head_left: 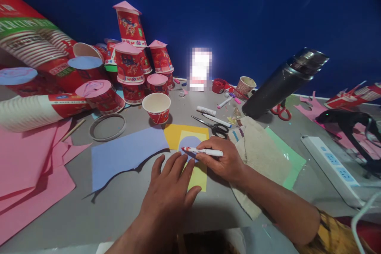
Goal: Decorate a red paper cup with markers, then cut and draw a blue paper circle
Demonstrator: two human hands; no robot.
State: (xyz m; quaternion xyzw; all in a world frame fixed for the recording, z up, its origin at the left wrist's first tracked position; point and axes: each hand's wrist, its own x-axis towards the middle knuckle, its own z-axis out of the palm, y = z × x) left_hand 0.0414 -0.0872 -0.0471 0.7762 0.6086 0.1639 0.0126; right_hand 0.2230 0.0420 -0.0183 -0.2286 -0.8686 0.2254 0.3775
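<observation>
Between the fingers of my right hand (224,158) is a white marker (210,152), its red tip pointing left over a blue paper circle (189,143). The circle lies on a yellow paper sheet (199,176), partly covered by my fingers. My left hand (172,182) rests flat with fingers spread, its fingertips at the circle's lower left edge. An orange-yellow paper (171,133) sits under the yellow sheet. To the left lies a larger blue paper (125,152) with a cut, curved lower edge. Black scissors (218,127) lie just beyond my right hand.
Decorated red paper cups (129,63) are stacked at the back left, near an upright cup (156,108) and a tape ring (107,127). Pink paper (26,158) covers the left side. A black flask (276,87), a beige cloth (262,158) and a power strip (330,170) are on the right.
</observation>
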